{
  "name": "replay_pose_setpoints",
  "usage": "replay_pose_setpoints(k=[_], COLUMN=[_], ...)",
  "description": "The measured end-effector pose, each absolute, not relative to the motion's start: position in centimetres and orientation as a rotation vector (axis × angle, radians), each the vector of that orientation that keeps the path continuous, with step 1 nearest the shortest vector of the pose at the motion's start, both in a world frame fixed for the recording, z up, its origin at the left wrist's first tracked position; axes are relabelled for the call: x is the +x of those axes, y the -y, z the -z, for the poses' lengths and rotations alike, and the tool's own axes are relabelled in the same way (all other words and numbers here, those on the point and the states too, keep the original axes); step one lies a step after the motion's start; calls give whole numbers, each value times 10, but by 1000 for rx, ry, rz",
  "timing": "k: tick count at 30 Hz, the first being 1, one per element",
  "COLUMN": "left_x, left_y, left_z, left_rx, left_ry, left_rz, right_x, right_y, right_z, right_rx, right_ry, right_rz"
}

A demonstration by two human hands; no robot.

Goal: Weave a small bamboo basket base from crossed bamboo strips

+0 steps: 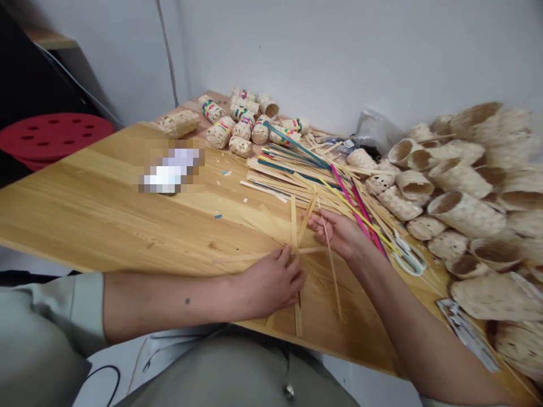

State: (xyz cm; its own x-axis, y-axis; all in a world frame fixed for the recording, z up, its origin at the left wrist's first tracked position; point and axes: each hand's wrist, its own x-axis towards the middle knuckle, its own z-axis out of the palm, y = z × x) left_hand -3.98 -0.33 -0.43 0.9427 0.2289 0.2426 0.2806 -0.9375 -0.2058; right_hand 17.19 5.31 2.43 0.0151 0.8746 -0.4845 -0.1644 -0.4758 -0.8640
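Observation:
Pale flat bamboo strips cross one another on the table near its front edge. My left hand lies over the crossing, fingers curled and pressed together on the strips, so the crossing itself is partly hidden. To the right, my right hand is closed on a thin bamboo strip, which runs up past the fingertips and hangs down toward the front edge. Another strip slants upward just beside the right fingertips. One strip end shows below my left hand.
Loose strips, some coloured, lie behind my hands. White-handled scissors rest to the right, beside a heap of woven bamboo tubes. Several banded woven pieces stand at the back. A blurred phone-like object lies left on the wooden table.

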Motion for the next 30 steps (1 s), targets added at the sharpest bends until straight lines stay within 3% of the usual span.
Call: replay_pose_setpoints(k=[9, 16, 24, 30], left_x=[-41, -40, -40, -40], left_y=[3, 3, 4, 5], left_z=[9, 4, 2, 4], left_rx=[-2888, -2898, -2904, -2894], left_ry=[414, 431, 440, 453], left_rz=[369, 323, 266, 278], right_x=[173, 165, 160, 163], right_y=[-50, -51, -35, -27], right_z=[-34, -33, -17, -14], right_rx=[-1796, -1806, -2000, -1920], right_ry=[1480, 2014, 2017, 1864], right_rz=[-1527, -1099, -621, -683])
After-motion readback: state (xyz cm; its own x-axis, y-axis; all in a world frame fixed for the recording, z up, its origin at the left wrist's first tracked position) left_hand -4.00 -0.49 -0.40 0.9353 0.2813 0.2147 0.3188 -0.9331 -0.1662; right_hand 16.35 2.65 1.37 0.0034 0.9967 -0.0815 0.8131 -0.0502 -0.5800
